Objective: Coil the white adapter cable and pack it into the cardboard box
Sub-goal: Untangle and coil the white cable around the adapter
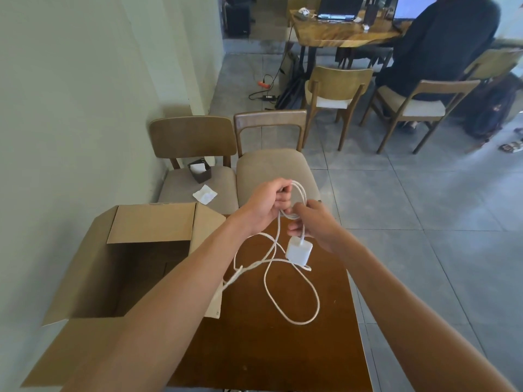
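Here both hands [285,213] hold the cable [294,292] dangling downward.

Both forearms are bare to the frame's edge, with no sleeves, watch or rings visible.

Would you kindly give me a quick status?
Left hand and right hand gripping cable. Partly coiled, rest loose. Box open, unobstructed.

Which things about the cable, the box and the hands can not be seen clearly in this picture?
All in the head view:
- Cable end: its far plug is not visible; a strand runs behind the left forearm.
- Box inside: the floor is in shadow, partly behind the left forearm.
- Left hand: closed fingers hide how many loops it holds.
- Right hand: its fingertips' grip above the adapter is hidden.
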A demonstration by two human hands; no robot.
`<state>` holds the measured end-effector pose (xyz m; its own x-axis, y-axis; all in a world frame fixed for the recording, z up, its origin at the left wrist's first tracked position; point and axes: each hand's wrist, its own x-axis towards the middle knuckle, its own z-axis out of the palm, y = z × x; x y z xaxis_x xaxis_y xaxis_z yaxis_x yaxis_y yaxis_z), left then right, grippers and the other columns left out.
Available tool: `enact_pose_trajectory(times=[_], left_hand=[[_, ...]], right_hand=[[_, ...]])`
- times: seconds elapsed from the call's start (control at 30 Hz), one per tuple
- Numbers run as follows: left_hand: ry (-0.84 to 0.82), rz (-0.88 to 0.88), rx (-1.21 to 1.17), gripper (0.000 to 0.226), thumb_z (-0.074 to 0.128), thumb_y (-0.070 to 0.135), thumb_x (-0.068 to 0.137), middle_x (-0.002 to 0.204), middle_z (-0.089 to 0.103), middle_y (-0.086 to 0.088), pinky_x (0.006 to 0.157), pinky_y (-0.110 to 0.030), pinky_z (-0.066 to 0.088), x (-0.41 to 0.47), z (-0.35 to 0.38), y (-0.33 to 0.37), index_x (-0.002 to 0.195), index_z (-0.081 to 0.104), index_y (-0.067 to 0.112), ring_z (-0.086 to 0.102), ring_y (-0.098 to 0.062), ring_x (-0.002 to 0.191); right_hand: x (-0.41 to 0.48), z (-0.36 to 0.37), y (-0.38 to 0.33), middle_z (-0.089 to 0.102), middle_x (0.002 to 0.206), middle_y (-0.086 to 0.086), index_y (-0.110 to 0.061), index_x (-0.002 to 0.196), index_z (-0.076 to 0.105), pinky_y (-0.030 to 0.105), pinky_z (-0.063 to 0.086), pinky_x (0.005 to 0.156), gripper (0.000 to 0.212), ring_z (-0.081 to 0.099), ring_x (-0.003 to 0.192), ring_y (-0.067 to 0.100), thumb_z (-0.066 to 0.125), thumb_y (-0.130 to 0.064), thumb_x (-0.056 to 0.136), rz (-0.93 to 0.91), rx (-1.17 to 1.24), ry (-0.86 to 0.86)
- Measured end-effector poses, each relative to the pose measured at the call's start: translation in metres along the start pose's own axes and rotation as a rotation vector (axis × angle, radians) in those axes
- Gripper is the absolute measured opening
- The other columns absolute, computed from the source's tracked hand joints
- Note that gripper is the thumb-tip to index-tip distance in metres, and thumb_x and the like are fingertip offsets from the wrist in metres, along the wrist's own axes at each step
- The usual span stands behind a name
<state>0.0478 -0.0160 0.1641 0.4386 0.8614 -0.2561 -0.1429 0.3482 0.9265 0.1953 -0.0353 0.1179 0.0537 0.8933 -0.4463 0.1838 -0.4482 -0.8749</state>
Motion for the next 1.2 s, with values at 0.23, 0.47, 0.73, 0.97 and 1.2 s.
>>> enact_pose_trajectory(times=[0.23, 0.47, 0.73, 0.97, 1.2], left_hand=[[0.014, 0.04, 0.369, 0.034, 0.04, 0.023, 0.109, 0.061, 0.033, 0.0, 0.064, -0.031, 0.036, 0.005, 0.008, 0.005, 0.076, 0.043, 0.015, 0.031, -0.013, 0.058], [0.061, -0.042, 0.082, 0.034, 0.039, 0.023, 0.11, 0.06, 0.033, 0.003, 0.067, -0.032, 0.039, 0.007, 0.012, -0.005, 0.077, 0.044, 0.015, 0.033, -0.01, 0.055], [0.147, -0.155, -0.036, 0.031, 0.039, 0.026, 0.111, 0.06, 0.044, 0.0, 0.087, -0.033, 0.053, 0.011, -0.018, -0.018, 0.088, 0.052, 0.009, 0.047, -0.01, 0.059], [0.034, -0.082, 0.373, 0.022, 0.066, 0.023, 0.099, 0.113, 0.065, -0.009, 0.078, -0.03, 0.063, 0.006, -0.037, -0.041, 0.116, 0.053, 0.017, 0.076, -0.015, 0.095], [0.208, 0.285, 0.987, 0.074, 0.074, 0.053, 0.084, 0.139, 0.046, 0.002, 0.101, -0.03, 0.045, 0.007, -0.034, -0.045, 0.149, 0.04, 0.046, 0.048, -0.013, 0.124]], right_hand=[[-0.009, 0.005, -0.001, 0.078, 0.081, 0.018, 0.001, 0.096, 0.064, 0.035, 0.059, 0.074, 0.067, 0.074, 0.077, 0.03, 0.04, -0.062, 0.101, 0.375, 0.05, -0.285], [-0.001, 0.002, -0.002, 0.079, 0.097, 0.013, -0.005, 0.111, 0.067, 0.028, 0.053, 0.056, 0.035, 0.075, 0.079, 0.024, 0.044, -0.03, 0.11, 0.367, 0.352, -0.268], [0.003, -0.01, -0.01, 0.071, 0.097, 0.015, 0.006, 0.111, 0.064, 0.035, 0.059, 0.092, 0.022, 0.071, 0.091, 0.022, 0.063, -0.014, 0.103, 0.048, 0.314, -0.145], [-0.005, -0.021, -0.016, 0.067, 0.064, -0.01, -0.008, 0.091, 0.066, 0.017, 0.05, 0.06, 0.019, 0.064, 0.06, 0.002, 0.065, -0.024, 0.101, -0.228, -0.145, -0.135], [-0.008, -0.029, -0.028, 0.066, 0.081, -0.006, -0.036, 0.09, 0.061, 0.023, 0.044, 0.061, 0.016, 0.059, 0.068, 0.01, 0.056, -0.035, 0.105, -0.437, -0.751, -0.127]])
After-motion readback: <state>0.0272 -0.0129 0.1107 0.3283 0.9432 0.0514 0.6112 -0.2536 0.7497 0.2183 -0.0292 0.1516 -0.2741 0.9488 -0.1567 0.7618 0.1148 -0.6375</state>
